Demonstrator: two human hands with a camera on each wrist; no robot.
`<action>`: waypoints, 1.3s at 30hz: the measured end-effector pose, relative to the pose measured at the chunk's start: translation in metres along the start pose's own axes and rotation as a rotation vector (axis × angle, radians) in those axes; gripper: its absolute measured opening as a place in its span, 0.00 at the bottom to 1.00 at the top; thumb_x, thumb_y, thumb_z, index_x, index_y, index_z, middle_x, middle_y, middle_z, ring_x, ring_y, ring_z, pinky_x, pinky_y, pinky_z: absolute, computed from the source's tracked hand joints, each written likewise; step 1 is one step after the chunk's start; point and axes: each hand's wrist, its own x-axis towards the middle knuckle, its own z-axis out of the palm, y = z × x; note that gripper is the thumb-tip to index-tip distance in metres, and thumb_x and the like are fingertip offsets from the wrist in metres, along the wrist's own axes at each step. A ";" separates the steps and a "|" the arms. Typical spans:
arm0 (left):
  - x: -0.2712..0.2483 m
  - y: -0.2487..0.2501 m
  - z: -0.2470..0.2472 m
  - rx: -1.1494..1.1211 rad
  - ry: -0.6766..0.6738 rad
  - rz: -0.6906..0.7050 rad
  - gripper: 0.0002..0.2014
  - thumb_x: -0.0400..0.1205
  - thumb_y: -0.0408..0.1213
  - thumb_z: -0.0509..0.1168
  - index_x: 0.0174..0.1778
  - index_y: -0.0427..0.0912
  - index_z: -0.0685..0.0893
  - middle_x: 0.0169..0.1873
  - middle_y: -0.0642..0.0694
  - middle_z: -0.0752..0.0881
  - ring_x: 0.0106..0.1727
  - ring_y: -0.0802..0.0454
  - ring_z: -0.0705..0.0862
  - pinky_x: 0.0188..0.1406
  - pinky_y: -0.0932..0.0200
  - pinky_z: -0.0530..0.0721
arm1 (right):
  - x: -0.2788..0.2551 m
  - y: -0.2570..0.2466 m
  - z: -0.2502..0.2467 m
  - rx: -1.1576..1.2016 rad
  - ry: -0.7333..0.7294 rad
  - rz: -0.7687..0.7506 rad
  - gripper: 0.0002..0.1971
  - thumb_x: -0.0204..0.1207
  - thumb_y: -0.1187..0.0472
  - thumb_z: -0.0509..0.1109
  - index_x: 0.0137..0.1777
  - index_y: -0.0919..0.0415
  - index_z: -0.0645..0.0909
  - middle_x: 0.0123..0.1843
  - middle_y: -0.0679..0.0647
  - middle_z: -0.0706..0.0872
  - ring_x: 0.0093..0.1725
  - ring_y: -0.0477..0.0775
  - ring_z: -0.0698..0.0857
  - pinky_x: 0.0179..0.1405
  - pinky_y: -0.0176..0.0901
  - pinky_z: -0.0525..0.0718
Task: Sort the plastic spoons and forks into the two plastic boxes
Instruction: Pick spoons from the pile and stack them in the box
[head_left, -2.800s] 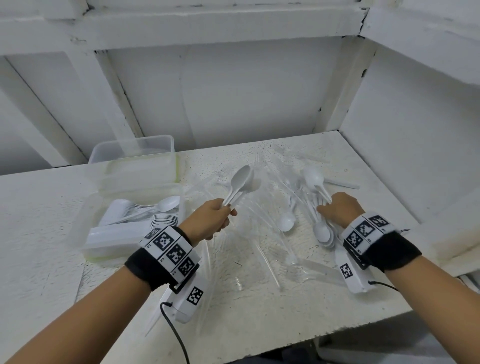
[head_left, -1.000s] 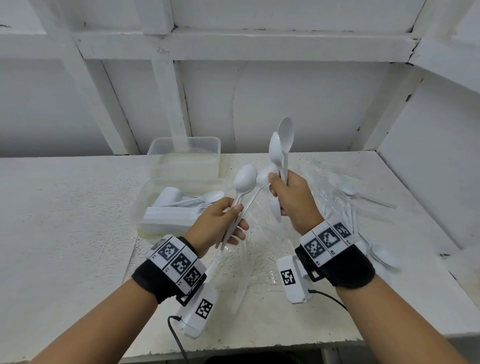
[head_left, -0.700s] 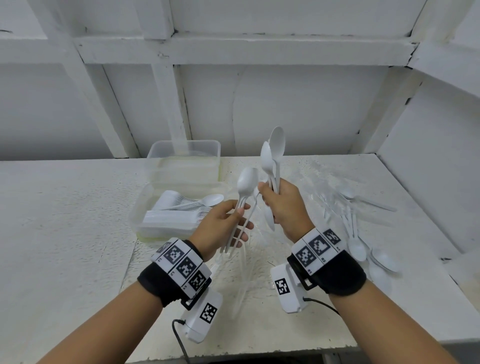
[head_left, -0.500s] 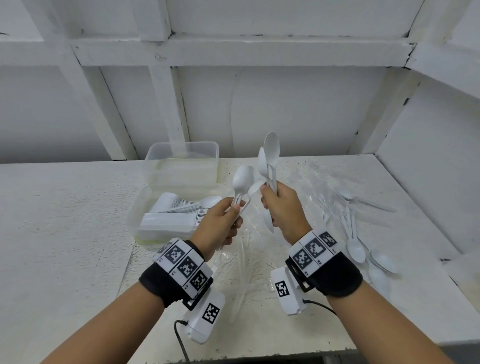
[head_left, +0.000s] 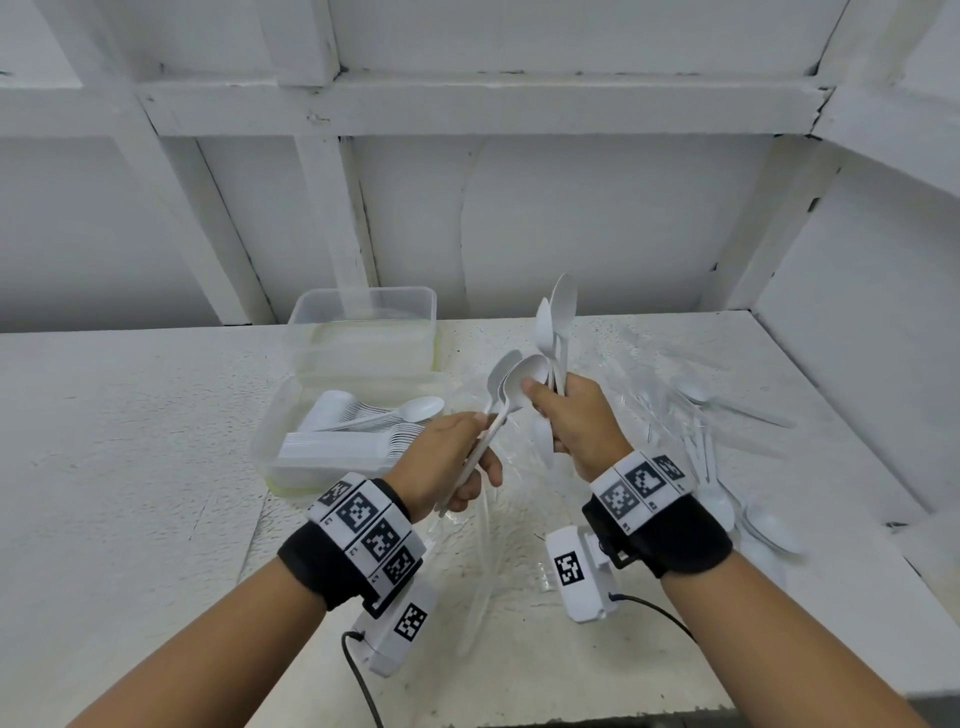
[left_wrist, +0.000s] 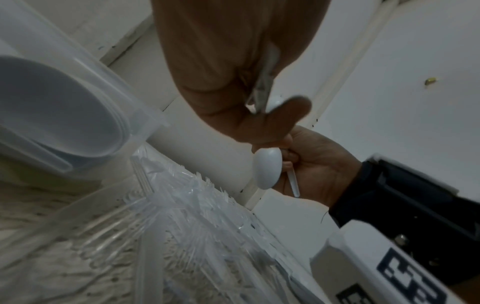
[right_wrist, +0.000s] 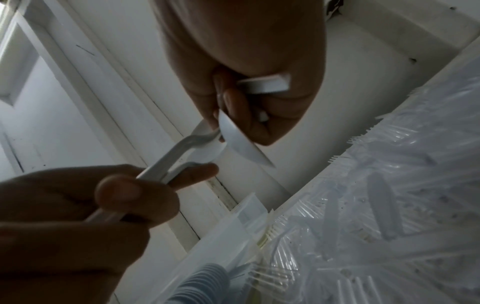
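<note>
You are holding both hands up over the table (head_left: 130, 426), close together, just right of the boxes. Your left hand (head_left: 447, 462) is curling its fingers around the handles of a few white spoons (head_left: 511, 382), thumb pressing on top, with the bowls pointing up and to the right. Your right hand (head_left: 576, 421) is gripping a second bunch of spoons (head_left: 558, 322) by the handles; two bowls are sticking up above the fist and one bowl is hanging below it. The thumb of that hand is touching the bowl of the left hand's spoons, so the two bunches are meeting between your hands.

The near box (head_left: 291, 436) is sitting on the table to the left of your hands, holding a row of stacked white cutlery with one loose spoon (head_left: 415, 409) lying across the top. The far box (head_left: 363, 332) is standing right behind it, touching it; whether anything is in it cannot be told.

Clear plastic forks (head_left: 483, 561) are lying scattered on the table under and between your wrists, hard to count. More white spoons are lying loose to the right (head_left: 722, 499), some near the table's right edge and some farther back. Both wrists are wearing black bands with marker tags.
</note>
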 end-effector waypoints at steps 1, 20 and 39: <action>0.000 0.000 -0.001 -0.006 -0.003 0.006 0.14 0.88 0.39 0.48 0.63 0.42 0.76 0.24 0.41 0.82 0.13 0.53 0.69 0.14 0.69 0.67 | 0.000 0.000 0.000 -0.003 0.007 -0.008 0.17 0.79 0.60 0.66 0.30 0.57 0.67 0.26 0.52 0.68 0.22 0.47 0.69 0.19 0.35 0.69; 0.003 0.005 -0.013 -0.197 -0.325 -0.112 0.12 0.83 0.37 0.57 0.55 0.35 0.81 0.25 0.47 0.76 0.21 0.55 0.75 0.19 0.63 0.78 | -0.001 -0.007 -0.005 -0.109 -0.117 -0.116 0.05 0.80 0.60 0.66 0.48 0.58 0.72 0.32 0.51 0.72 0.27 0.47 0.71 0.19 0.33 0.69; 0.012 0.004 0.010 -0.641 -0.098 -0.227 0.09 0.86 0.31 0.52 0.44 0.37 0.76 0.23 0.47 0.80 0.19 0.57 0.77 0.17 0.68 0.76 | -0.015 -0.007 -0.005 -0.343 0.131 -0.523 0.10 0.82 0.59 0.64 0.48 0.65 0.83 0.29 0.51 0.80 0.24 0.42 0.75 0.24 0.30 0.71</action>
